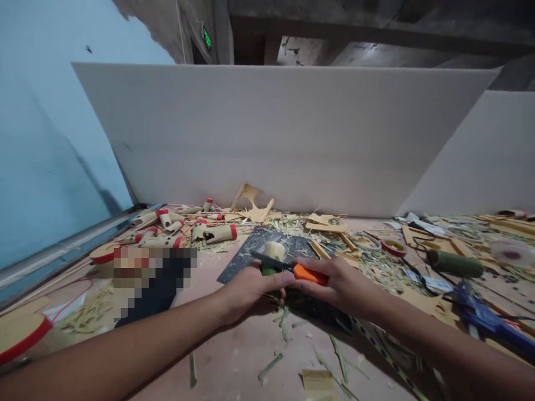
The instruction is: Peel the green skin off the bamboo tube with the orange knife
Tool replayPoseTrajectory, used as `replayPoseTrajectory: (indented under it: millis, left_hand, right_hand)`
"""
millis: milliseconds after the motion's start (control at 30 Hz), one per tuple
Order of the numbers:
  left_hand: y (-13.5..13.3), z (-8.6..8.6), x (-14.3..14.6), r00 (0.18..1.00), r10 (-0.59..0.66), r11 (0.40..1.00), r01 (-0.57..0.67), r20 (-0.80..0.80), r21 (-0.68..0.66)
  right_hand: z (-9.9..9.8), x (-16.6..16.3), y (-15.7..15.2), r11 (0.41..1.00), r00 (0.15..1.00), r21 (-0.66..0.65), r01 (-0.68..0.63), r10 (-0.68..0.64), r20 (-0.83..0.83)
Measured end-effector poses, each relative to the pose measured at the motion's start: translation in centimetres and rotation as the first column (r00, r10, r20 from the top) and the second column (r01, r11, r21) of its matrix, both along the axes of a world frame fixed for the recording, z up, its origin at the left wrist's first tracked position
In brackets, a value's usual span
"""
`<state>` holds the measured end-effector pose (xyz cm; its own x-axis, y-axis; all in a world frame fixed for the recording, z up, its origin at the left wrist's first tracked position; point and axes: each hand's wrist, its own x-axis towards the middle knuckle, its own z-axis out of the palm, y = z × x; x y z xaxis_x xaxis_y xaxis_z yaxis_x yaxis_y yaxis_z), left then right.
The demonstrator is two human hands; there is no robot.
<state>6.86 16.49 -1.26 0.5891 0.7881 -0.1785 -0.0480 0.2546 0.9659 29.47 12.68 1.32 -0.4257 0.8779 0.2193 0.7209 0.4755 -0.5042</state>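
Note:
My left hand (246, 289) is closed around a short green bamboo piece (273, 253) with a pale cut top, held upright over a dark cutting mat (251, 250). My right hand (340, 287) grips a knife with an orange handle (307, 274). Its dark blade (267, 260) lies across the bamboo piece just below the top. Green shavings (284, 320) lie on the table under both hands.
Several bamboo tubes with red bands (184, 228) are heaped at the back left. A longer green bamboo section (455, 263), tape rolls (393, 246), a blue glue gun (489, 320) and card scraps lie on the right. White boards (284, 133) wall the table's far side.

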Motion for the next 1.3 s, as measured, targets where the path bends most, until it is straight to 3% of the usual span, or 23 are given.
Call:
replayPoseTrajectory:
  millis: [100, 200, 333, 433, 500, 633, 733, 867, 933, 1000, 1100, 1167, 1300]
  left_hand:
    - [-0.2, 0.2, -0.2, 0.997, -0.012, 1.0, 0.014, 0.081, -0.022]
    - [-0.5, 0.5, -0.3, 0.996, -0.014, 1.0, 0.015, 0.087, -0.003]
    - [-0.8, 0.6, 0.1, 0.999, 0.045, 0.997, -0.044, -0.005, 0.055]
    - [-0.8, 0.5, 0.6, 0.995, 0.092, 0.994, -0.09, -0.035, 0.06]
    - [-0.6, 0.5, 0.7, 0.995, 0.097, 0.993, -0.096, -0.012, 0.065]
    - [-0.3, 0.3, 0.5, 0.998, 0.044, 0.994, -0.047, 0.035, 0.099]
    - [-0.2, 0.0, 0.1, 1.0, 0.002, 0.998, -0.002, -0.002, 0.067]
    - [-0.5, 0.0, 0.1, 0.999, 0.025, 0.997, -0.021, -0.045, 0.08]
    - [-0.8, 0.3, 0.3, 0.994, 0.073, 0.994, -0.066, -0.086, 0.083]
    - [-1.0, 0.5, 0.6, 0.987, 0.11, 0.993, -0.103, -0.118, 0.064]
    - [-1.0, 0.8, 0.9, 0.988, 0.122, 0.991, -0.115, -0.098, 0.073]
    - [-0.8, 0.9, 0.9, 0.99, 0.115, 0.992, -0.111, -0.079, 0.056]
    - [-0.4, 0.7, 0.4, 0.997, 0.074, 0.997, -0.073, 0.02, -0.041]
  right_hand:
    - [0.4, -0.5, -0.5, 0.986, 0.992, -0.118, -0.116, 0.109, -0.065]
    - [0.0, -0.9, -0.8, 0.991, 0.997, -0.112, -0.075, 0.071, -0.037]
    - [-1.1, -1.0, -0.2, 0.986, 0.99, 0.118, 0.12, -0.127, 0.057]
    - [-1.1, -0.5, 1.0, 0.899, 0.936, 0.297, 0.321, -0.349, 0.046]
    - [-0.8, -0.2, 1.4, 0.879, 0.926, 0.328, 0.346, -0.376, 0.031]
    - [-0.2, 0.5, 1.2, 0.944, 0.968, 0.241, 0.226, -0.245, 0.054]
    - [0.3, 0.6, 0.5, 0.991, 0.995, 0.112, 0.066, -0.074, 0.067]
    - [0.5, 0.1, -0.3, 0.994, 0.995, -0.057, -0.099, 0.099, 0.006]
    - [0.3, -0.2, -0.2, 0.998, 0.998, -0.029, -0.047, 0.048, 0.038]
    - [0.0, -0.3, 0.2, 0.989, 0.988, 0.1, 0.107, -0.118, 0.104]
    - [-0.2, 0.1, 1.2, 0.903, 0.924, 0.299, 0.31, -0.36, 0.13]
    - [-0.1, 0.5, 1.5, 0.886, 0.921, 0.331, 0.325, -0.376, 0.102]
    - [0.3, 1.2, 1.4, 0.916, 0.951, 0.29, 0.278, -0.304, 0.049]
